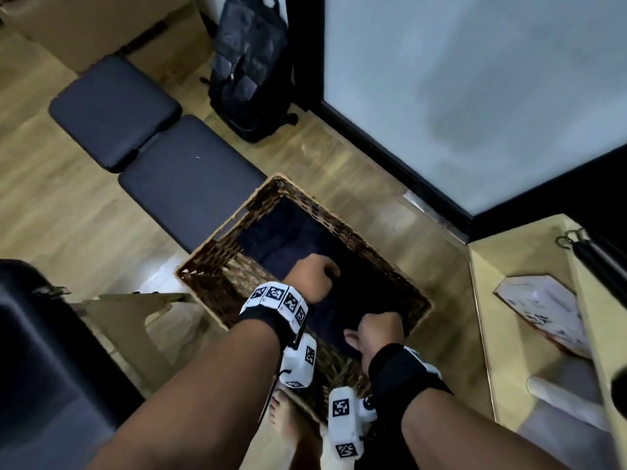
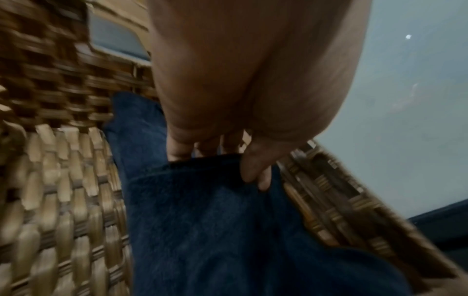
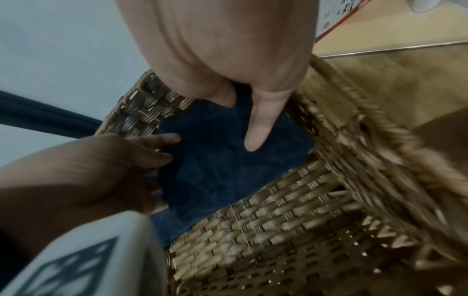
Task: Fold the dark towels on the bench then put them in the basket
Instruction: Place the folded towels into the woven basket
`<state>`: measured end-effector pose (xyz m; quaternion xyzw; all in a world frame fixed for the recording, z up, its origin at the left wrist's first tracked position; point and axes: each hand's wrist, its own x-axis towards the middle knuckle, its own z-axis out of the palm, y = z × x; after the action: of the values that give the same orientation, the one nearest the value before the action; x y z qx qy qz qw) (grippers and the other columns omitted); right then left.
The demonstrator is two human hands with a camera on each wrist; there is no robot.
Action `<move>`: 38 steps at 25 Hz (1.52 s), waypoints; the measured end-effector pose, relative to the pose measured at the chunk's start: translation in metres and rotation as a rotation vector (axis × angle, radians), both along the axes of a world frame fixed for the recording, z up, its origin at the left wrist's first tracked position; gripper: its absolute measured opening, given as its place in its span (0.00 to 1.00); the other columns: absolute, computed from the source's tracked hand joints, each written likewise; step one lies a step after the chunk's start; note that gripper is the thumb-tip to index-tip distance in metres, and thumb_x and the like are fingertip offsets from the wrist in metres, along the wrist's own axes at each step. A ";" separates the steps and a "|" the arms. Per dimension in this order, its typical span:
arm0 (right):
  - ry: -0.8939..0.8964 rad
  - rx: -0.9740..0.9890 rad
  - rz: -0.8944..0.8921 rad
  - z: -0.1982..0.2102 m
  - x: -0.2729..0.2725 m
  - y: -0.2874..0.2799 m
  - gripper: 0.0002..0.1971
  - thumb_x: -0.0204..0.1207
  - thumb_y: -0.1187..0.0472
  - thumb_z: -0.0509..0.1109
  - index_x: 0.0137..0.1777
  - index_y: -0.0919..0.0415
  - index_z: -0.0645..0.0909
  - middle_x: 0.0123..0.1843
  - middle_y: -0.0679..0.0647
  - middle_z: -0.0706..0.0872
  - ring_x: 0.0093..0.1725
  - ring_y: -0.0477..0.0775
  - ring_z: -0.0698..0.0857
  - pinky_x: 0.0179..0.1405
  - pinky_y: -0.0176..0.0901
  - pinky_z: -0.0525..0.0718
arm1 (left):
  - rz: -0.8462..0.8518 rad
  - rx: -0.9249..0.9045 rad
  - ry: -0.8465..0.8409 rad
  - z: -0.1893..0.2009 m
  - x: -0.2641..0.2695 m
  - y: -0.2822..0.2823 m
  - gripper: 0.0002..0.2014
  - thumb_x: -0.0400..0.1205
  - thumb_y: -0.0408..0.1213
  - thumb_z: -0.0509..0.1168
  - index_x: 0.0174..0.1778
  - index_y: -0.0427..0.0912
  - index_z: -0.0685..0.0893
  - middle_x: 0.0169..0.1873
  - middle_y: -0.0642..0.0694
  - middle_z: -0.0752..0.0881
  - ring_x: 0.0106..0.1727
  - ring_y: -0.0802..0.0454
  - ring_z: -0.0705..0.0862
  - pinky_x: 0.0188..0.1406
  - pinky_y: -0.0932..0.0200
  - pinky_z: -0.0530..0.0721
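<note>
A woven wicker basket (image 1: 342, 228) stands on the floor in front of me. Both my hands reach into it with a folded dark blue towel (image 1: 339, 320) between them. My left hand (image 1: 322, 271) pinches the towel's far edge, thumb on top and fingers beneath, as the left wrist view shows (image 2: 222, 160). My right hand (image 1: 369, 329) grips the near edge; its thumb (image 3: 258, 130) lies on the towel (image 3: 228, 170) and its other fingers are hidden. More dark towel (image 1: 271, 245) lies deeper in the basket. The padded bench (image 1: 190, 188) behind the basket has no towel on it.
A black backpack (image 1: 251, 69) leans against the wall beyond the bench. A wooden shelf unit (image 1: 485, 300) stands close on the right, a frosted glass panel (image 1: 475, 96) behind. A dark seat (image 1: 34, 351) and cardboard (image 1: 135, 317) are at left. My bare foot (image 1: 281, 418) is beside the basket.
</note>
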<state>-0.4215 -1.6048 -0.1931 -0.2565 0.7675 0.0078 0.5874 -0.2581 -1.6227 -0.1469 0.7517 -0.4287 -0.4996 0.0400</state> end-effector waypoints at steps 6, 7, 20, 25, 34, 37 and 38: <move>0.079 0.005 -0.083 -0.008 0.006 -0.019 0.32 0.59 0.60 0.61 0.67 0.68 0.77 0.58 0.64 0.86 0.51 0.69 0.88 0.53 0.59 0.89 | -0.152 0.053 -0.057 -0.052 -0.008 -0.015 0.21 0.74 0.31 0.65 0.64 0.47 0.82 0.64 0.42 0.80 0.64 0.41 0.80 0.62 0.54 0.81; 0.105 0.011 -0.040 0.007 0.011 -0.024 0.32 0.61 0.60 0.63 0.68 0.69 0.75 0.59 0.64 0.83 0.51 0.69 0.86 0.52 0.56 0.88 | -0.206 0.003 -0.125 -0.052 -0.010 -0.014 0.21 0.75 0.31 0.66 0.65 0.45 0.81 0.65 0.40 0.75 0.64 0.38 0.77 0.63 0.51 0.80; -0.034 0.146 -0.130 -0.020 0.020 -0.048 0.20 0.72 0.66 0.66 0.65 0.61 0.79 0.62 0.61 0.82 0.47 0.62 0.83 0.49 0.64 0.88 | -0.427 0.279 -0.161 -0.068 -0.020 -0.022 0.48 0.80 0.32 0.67 0.87 0.57 0.41 0.86 0.33 0.47 0.82 0.32 0.58 0.79 0.42 0.69; -0.129 0.280 -0.072 0.000 0.015 -0.074 0.03 0.81 0.65 0.66 0.52 0.61 0.79 0.53 0.59 0.79 0.52 0.62 0.77 0.61 0.68 0.79 | -0.346 0.226 -0.148 -0.064 -0.023 -0.020 0.35 0.79 0.38 0.66 0.83 0.48 0.63 0.79 0.30 0.67 0.70 0.34 0.78 0.67 0.45 0.81; -0.182 -0.122 0.698 0.066 0.059 -0.023 0.06 0.76 0.61 0.70 0.51 0.57 0.85 0.40 0.56 0.91 0.35 0.53 0.88 0.37 0.47 0.82 | 0.276 -0.010 -0.320 0.053 0.081 0.066 0.14 0.76 0.44 0.59 0.54 0.44 0.83 0.56 0.37 0.87 0.58 0.34 0.86 0.55 0.44 0.86; -0.252 -0.178 0.840 0.107 0.119 0.008 0.06 0.79 0.63 0.67 0.48 0.57 0.87 0.39 0.56 0.90 0.35 0.54 0.87 0.35 0.47 0.82 | 0.452 -0.082 -0.376 0.102 0.134 0.129 0.13 0.78 0.46 0.60 0.50 0.44 0.82 0.52 0.38 0.87 0.55 0.34 0.85 0.52 0.45 0.86; -0.279 -0.212 0.882 0.121 0.142 0.020 0.06 0.79 0.64 0.68 0.47 0.57 0.87 0.39 0.55 0.91 0.35 0.53 0.88 0.35 0.48 0.83 | 0.508 -0.107 -0.403 0.118 0.150 0.152 0.11 0.78 0.46 0.60 0.48 0.44 0.82 0.50 0.39 0.88 0.53 0.35 0.86 0.50 0.46 0.86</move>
<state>-0.2796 -1.5845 -0.0726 -0.6150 0.4959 0.1437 0.5961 -0.1084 -1.4706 -0.0292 0.9151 -0.2523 -0.2917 0.1174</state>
